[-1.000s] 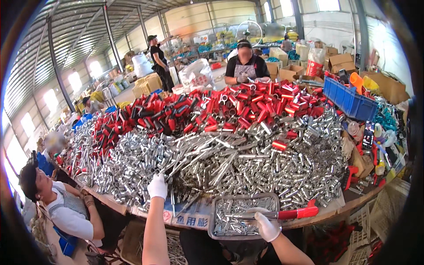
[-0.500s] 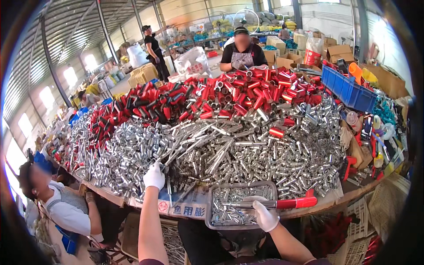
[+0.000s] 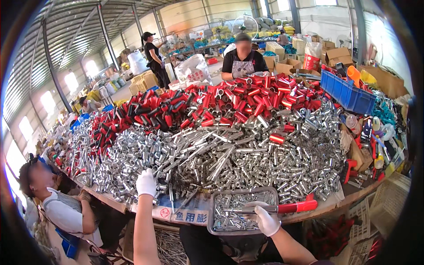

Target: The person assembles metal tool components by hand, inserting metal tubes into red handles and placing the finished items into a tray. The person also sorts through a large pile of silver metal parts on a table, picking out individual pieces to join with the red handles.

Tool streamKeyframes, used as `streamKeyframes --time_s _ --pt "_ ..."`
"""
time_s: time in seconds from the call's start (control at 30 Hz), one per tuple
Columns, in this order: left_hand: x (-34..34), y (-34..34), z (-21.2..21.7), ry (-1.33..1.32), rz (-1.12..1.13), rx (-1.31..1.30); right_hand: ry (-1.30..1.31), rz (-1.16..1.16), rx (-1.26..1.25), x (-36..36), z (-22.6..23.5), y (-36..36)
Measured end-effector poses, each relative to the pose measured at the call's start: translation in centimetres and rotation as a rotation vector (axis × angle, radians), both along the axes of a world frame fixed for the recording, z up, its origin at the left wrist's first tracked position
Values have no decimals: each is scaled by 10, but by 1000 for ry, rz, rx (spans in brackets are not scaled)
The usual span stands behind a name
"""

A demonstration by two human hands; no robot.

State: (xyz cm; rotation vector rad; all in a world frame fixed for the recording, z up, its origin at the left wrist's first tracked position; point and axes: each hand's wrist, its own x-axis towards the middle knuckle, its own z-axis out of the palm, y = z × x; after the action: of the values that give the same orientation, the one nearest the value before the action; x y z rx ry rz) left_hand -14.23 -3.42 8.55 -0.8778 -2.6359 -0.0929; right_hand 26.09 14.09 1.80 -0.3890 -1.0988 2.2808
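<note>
My right hand (image 3: 266,219), in a white glove, is closed around a tool with a red handle (image 3: 298,206) and a long metal shaft. The tool lies level, its shaft passing over a clear plastic tub (image 3: 213,229) of small metal pins (image 3: 229,219). At the near left edge of a big heap, my left hand (image 3: 146,182), also gloved, has its fingers curled among short silver metal sleeves (image 3: 117,165). What those fingers hold, if anything, cannot be made out.
Long metal rods (image 3: 194,152) and red tubes (image 3: 247,95) are heaped across the table. A blue crate (image 3: 346,90) stands at the right. One co-worker (image 3: 66,207) sits at the left, another (image 3: 243,62) across the heap. Plastic baskets (image 3: 391,196) stand at the lower right.
My left hand has shifted slightly left and toward me along the sleeves. The right hand keeps hold of the red-handled tool in about the same place.
</note>
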Motion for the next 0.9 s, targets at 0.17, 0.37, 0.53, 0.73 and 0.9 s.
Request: streamKeyframes --time_s 0.17,0.37,0.53,0.73,0.9 --pt "15 -3 13 40 -62 47 -21 -5 6 -3 -12 3" --pt "158 29 40 -919 -846 226 31 -3 -22 4 -8 2" --pt "216 51 0 -1392 -947 205 48 72 58 7 -5 1" --pt "226 59 6 -1266 -1013 108 -55 95 247 4 -10 2" --pt "246 59 12 -787 -1041 183 24 70 118 3 -14 3"
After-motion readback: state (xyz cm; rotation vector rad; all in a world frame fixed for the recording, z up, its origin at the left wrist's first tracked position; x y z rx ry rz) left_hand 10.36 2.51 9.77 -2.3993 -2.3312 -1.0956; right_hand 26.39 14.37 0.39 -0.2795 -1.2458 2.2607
